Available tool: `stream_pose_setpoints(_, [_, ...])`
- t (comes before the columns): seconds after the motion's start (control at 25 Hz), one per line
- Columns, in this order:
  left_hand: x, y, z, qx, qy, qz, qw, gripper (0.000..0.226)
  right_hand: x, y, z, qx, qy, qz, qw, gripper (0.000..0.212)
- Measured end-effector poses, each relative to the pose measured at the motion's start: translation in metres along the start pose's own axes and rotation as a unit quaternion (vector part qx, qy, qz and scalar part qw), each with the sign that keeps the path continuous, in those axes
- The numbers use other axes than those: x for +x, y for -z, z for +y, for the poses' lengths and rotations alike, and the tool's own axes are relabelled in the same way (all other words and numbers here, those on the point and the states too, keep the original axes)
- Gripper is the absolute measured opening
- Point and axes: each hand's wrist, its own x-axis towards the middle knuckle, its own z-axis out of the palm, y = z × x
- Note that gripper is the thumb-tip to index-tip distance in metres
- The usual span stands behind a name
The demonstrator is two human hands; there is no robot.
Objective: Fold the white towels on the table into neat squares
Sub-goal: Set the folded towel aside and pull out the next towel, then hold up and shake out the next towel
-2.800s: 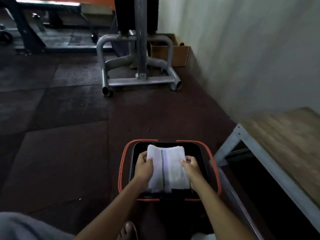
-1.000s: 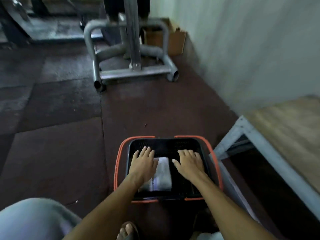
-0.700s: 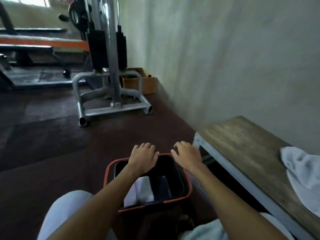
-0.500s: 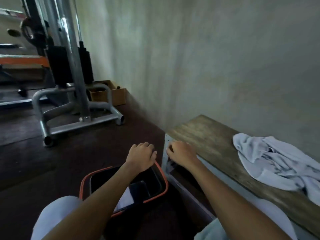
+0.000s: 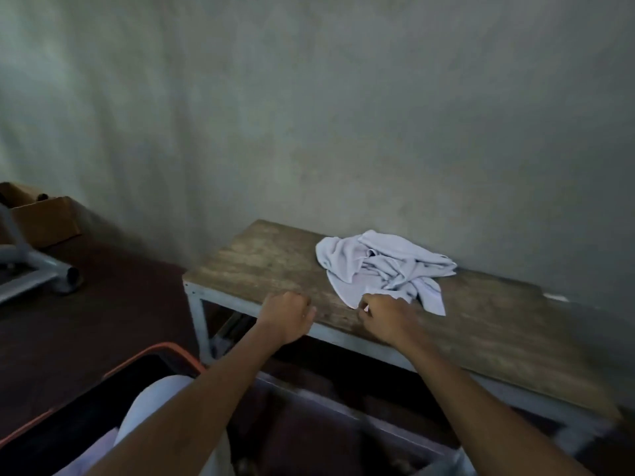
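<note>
Left hand (image 5: 287, 316) is hovering clenched and empty while right hand (image 5: 385, 316) is pinching the crumpled towel (image 5: 378, 266) by its near corner, best spread flat on the counter (image 5: 261, 262) first.

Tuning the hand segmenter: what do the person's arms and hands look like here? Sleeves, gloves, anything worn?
The left hand and right hand are ungloved. Both forearms are bare to the frame edge, with no sleeves, watch or wristband showing. The picture is too blurred to tell whether there is a ring.
</note>
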Motion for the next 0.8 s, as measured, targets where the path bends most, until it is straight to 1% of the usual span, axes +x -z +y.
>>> stream_pose_setpoints(0.12, [0.043, -0.025, 0.035, -0.015, -0.043, -0.008, 0.999, 0.034, -0.001, -0.011, 0.058, -0.009, -0.061, -0.016, 0.998, 0.020])
stream_pose_setpoints(0.2, [0.079, -0.048, 0.052, -0.031, -0.076, -0.011, 0.997, 0.036, 0.010, -0.024, 0.093, 0.006, -0.096, -0.032, 0.995, 0.013])
stream_pose_setpoints(0.32, [0.135, -0.086, 0.070, -0.055, -0.117, -0.017, 0.991, 0.041, 0.037, -0.045, 0.136, -0.004, -0.114, -0.007, 0.993, 0.021])
stream_pose_setpoints(0.4, [0.164, -0.110, 0.078, -0.064, -0.124, -0.025, 0.990, 0.044, 0.054, -0.058, 0.153, 0.005, -0.111, 0.021, 0.994, 0.022])
stream_pose_setpoints(0.48, [0.181, -0.128, 0.080, -0.041, -0.126, -0.037, 0.991, 0.044, 0.069, -0.072, 0.159, 0.036, -0.101, 0.047, 0.993, 0.025])
stream_pose_setpoints(0.52, [0.187, -0.136, 0.081, -0.025, -0.125, -0.041, 0.991, 0.042, 0.076, -0.079, 0.161, 0.044, -0.094, 0.053, 0.993, 0.029])
stream_pose_setpoints(0.6, [0.193, -0.144, 0.079, -0.009, -0.123, -0.032, 0.992, 0.033, 0.083, -0.091, 0.160, 0.024, -0.071, 0.046, 0.996, 0.034])
stream_pose_setpoints(0.64, [0.192, -0.145, 0.078, -0.012, -0.123, -0.019, 0.992, 0.029, 0.084, -0.095, 0.158, 0.005, -0.065, 0.043, 0.997, 0.033])
stream_pose_setpoints(0.72, [0.184, -0.140, 0.074, -0.038, -0.141, 0.004, 0.989, 0.021, 0.080, -0.094, 0.152, -0.011, -0.057, 0.044, 0.997, 0.023])
stream_pose_setpoints(0.8, [0.172, -0.133, 0.069, -0.075, -0.189, 0.015, 0.979, 0.017, 0.072, -0.087, 0.145, -0.016, -0.040, 0.038, 0.998, 0.019])
